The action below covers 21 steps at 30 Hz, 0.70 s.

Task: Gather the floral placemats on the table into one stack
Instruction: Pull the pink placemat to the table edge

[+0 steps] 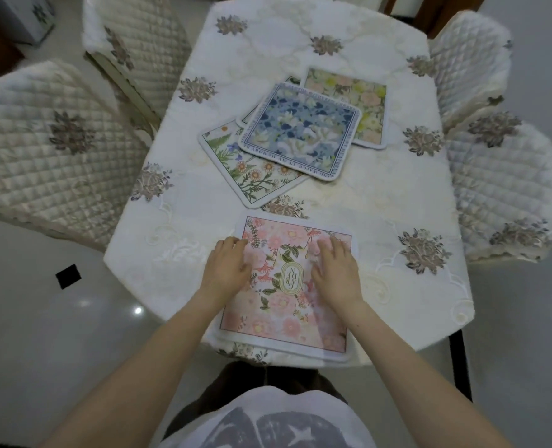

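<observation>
A pink floral placemat lies flat at the near edge of the table. My left hand rests palm down on its left edge, and my right hand lies flat on its right half, fingers spread. Farther back sits a loose overlapping pile: a blue floral placemat on top, a white daisy placemat under its near left corner, a yellow and pink placemat under its far right. A corner of another mat peeks out behind the blue one.
The table wears a white cloth embroidered with grey flowers. Quilted covered chairs stand on the left, far left and right. Glossy grey floor surrounds the table.
</observation>
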{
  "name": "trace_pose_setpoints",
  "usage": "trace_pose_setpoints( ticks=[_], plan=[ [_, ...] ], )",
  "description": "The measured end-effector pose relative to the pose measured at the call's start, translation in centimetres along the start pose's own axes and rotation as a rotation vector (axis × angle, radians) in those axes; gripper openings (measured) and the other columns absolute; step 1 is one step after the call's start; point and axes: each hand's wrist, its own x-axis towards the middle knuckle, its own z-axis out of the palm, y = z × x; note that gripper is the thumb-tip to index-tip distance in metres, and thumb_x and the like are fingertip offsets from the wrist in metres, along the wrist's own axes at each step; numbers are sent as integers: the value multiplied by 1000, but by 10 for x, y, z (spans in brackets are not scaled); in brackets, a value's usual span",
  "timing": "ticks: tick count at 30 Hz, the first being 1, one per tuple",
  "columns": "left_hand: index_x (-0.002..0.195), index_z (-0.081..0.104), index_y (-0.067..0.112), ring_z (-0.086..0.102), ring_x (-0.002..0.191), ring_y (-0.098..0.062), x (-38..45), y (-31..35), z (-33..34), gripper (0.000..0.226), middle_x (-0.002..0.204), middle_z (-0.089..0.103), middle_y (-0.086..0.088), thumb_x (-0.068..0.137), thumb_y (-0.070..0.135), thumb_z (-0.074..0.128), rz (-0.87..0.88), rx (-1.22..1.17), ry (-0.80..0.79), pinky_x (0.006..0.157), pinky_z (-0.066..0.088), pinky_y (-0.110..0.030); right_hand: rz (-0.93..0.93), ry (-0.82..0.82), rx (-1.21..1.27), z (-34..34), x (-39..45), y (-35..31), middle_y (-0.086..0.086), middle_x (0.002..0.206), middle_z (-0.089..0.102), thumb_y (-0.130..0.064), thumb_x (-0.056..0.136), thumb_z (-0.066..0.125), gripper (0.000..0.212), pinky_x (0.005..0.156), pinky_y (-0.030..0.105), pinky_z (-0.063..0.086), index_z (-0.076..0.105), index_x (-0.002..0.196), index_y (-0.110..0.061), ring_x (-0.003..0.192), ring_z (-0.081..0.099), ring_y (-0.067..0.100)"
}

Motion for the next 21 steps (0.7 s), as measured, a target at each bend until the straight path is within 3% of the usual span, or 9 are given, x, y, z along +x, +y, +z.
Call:
trace_pose_setpoints(
  ticks=[4,12,15,21],
  plan=[
    [133,42,7,46,117,-32,39,-6,-17,47,132,50,-15,87,15,53,29,19,-11,92,43,-42,-67,-15,35,-11,46,-28,14,156,21,-36,93,46,60,117,48,19,22,146,-19,144,15,33],
    [136,39,8,46,120,-33,131,-57,-52,51,136,48,-14,87,16,55,112,101,-83,92,43,-42,-70,-43,102,4,125,-111,14,155,23,-33,94,48,60,116,49,22,23,146,-17,143,17,33],
    [135,40,7,45,121,-32,162,-78,-60,53,136,48,-14,86,16,57,168,95,-118,95,42,-42,-58,-62,38,19,153,-138,12,152,29,-32,93,50,56,113,49,28,30,142,-14,142,21,30],
    [133,43,6,40,130,-30,202,-104,-59,59,140,45,-15,80,18,65,343,91,-187,106,35,-40,19,-110,-30,37,184,-153,10,154,25,-34,91,55,58,115,48,24,30,141,-17,143,19,28]
  ],
)
